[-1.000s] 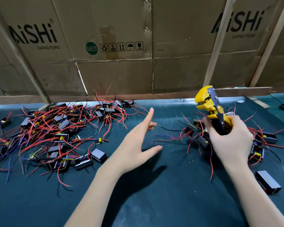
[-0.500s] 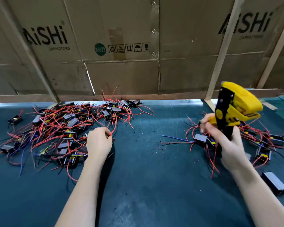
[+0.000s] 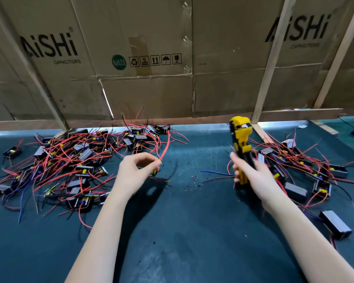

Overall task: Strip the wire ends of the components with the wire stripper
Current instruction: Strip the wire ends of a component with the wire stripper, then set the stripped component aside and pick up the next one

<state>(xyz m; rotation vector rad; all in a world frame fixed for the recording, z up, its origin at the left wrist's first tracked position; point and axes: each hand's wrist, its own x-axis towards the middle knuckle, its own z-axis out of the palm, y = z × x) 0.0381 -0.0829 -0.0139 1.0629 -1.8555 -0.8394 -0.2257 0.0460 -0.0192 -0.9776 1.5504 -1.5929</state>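
1. Red wire [image 3: 165,149] arcs up and away from the left hand [image 3: 135,172], whose thumb and fingers are curled into a pinch on a small component [image 3: 154,172] lifted just off the mat [image 3: 182,231].
2. Yellow stripper [image 3: 241,148] stands upright in the right hand [image 3: 251,174], fingers wrapped round its handles, head pointing up; the two hands are well apart.
3. Left of the left hand lies the big pile [image 3: 70,158] of components and tangled wires; a smaller pile [image 3: 307,166] sits beyond and right of the right hand.
4. Between the hands, bits of insulation [image 3: 193,181] dot the mat.
5. Judged: the component is light, its wires thin, springy and soft-skinned. Best pinched on the wire near its free end, so the tip stays steady going into the stripper's head; holding the body alone would probably let the wire whip about.
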